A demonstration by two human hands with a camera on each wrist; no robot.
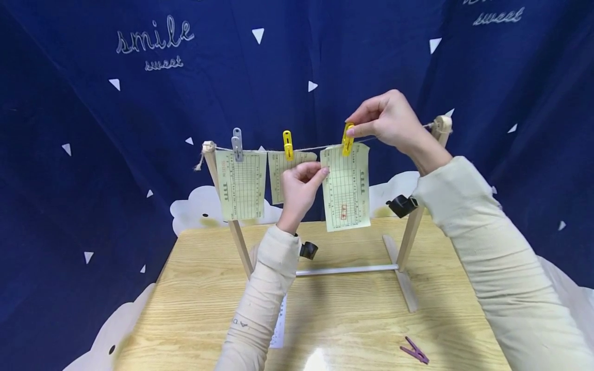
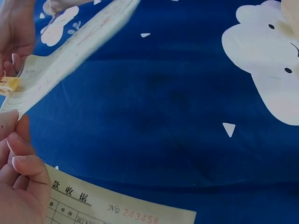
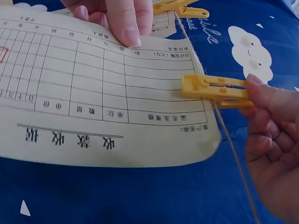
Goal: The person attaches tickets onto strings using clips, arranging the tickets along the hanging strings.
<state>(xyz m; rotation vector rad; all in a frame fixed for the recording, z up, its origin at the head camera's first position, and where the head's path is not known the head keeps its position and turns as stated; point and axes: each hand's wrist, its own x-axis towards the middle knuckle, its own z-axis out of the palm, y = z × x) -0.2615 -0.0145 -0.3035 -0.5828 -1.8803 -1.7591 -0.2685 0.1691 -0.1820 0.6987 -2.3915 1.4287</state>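
Observation:
My right hand (image 1: pixel 392 121) pinches the tail of a yellow clothespin (image 1: pixel 347 140) between thumb and fingers. In the right wrist view that clothespin (image 3: pixel 215 89) sits over the string and the edge of a printed receipt slip (image 3: pixel 93 79). The left hand (image 1: pixel 301 188) pinches the left edge of this slip (image 1: pixel 345 190), which hangs from the string (image 1: pixel 325 147). Left of it, a second yellow clothespin (image 1: pixel 288 146) holds another slip (image 1: pixel 276 175), partly behind my left hand. A grey clothespin (image 1: pixel 237 144) holds a third slip (image 1: pixel 242 190) near the left post.
The string runs between a left wooden post (image 1: pixel 238 242) and a right post (image 1: pixel 410 237), joined below by a white bar (image 1: pixel 348 269). On the wooden table (image 1: pixel 185 309) lie a purple clothespin (image 1: pixel 415 351) and a paper (image 1: pixel 278 327) partly under the left sleeve. A blue curtain (image 1: pixel 209 103) hangs behind.

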